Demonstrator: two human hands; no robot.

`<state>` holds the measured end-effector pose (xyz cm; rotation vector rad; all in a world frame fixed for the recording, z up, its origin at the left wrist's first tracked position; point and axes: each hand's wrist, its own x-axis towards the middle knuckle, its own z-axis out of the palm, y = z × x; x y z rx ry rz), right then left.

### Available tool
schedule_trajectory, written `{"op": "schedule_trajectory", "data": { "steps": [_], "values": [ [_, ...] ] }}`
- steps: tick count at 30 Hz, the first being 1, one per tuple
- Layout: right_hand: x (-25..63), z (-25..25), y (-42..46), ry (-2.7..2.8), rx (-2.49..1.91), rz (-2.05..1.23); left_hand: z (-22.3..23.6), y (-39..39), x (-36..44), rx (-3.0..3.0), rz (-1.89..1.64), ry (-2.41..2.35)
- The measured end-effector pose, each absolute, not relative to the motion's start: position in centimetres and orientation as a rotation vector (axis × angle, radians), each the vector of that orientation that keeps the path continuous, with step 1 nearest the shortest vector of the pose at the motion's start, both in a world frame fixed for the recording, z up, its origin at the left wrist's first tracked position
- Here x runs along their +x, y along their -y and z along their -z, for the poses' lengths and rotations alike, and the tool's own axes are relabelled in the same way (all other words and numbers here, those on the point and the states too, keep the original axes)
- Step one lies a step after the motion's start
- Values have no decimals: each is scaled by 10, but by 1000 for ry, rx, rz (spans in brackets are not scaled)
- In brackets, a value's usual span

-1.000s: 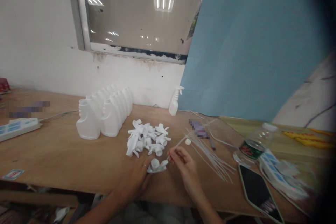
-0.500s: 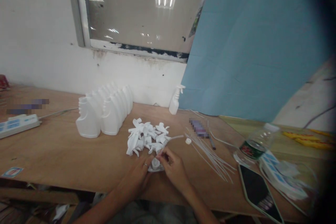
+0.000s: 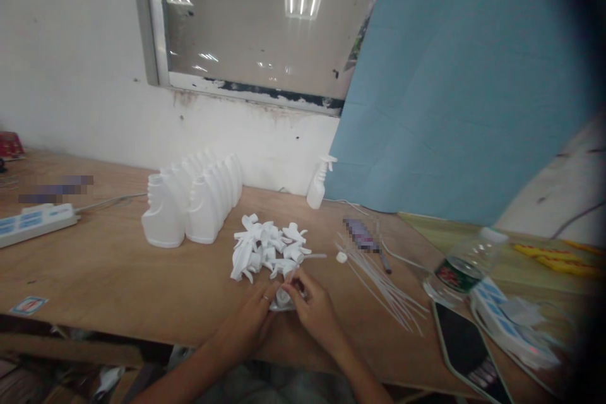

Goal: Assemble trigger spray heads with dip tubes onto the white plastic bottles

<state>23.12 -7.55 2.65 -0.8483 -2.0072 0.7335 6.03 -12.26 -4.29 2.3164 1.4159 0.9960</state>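
Close to the table's front edge, my left hand (image 3: 258, 309) is closed around a white trigger sprayer head (image 3: 283, 298), whose round collar shows between my hands. Much of that head is hidden by fingers. From the other side my right hand (image 3: 312, 306) pinches a thin translucent dip tube (image 3: 316, 256) right above the collar; the tube's far end sticks out toward the back right. Whether the tube sits inside the collar I cannot tell. Just beyond my fingers lies a heap of white trigger sprayer heads (image 3: 267, 243).
White bottles (image 3: 163, 218) stand in rows at the back left. One assembled spray bottle (image 3: 317, 186) stands by the wall. Loose dip tubes (image 3: 383, 290) lie to the right, near a water bottle (image 3: 454, 271), a phone (image 3: 468, 350) and a power strip (image 3: 511, 322). Another power strip (image 3: 38, 224) lies left.
The tube between my hands shows less length beyond my fingers and lies lower. My hands stay together at the sprayer head. The whole view has shifted slightly.
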Motion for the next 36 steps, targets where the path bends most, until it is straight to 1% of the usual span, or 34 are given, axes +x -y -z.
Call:
{"op": "schedule_trajectory", "data": {
  "steps": [8, 27, 36],
  "values": [
    [234, -26, 76, 2070, -849, -698, 45, 122, 61, 2313, -1012, -1434],
    [233, -27, 73, 2119, -813, -737, 43, 122, 62, 2295, -1038, -1394],
    [230, -16, 74, 2134, -852, -684, 44, 121, 64, 2296, -970, -1445]
  ]
}}
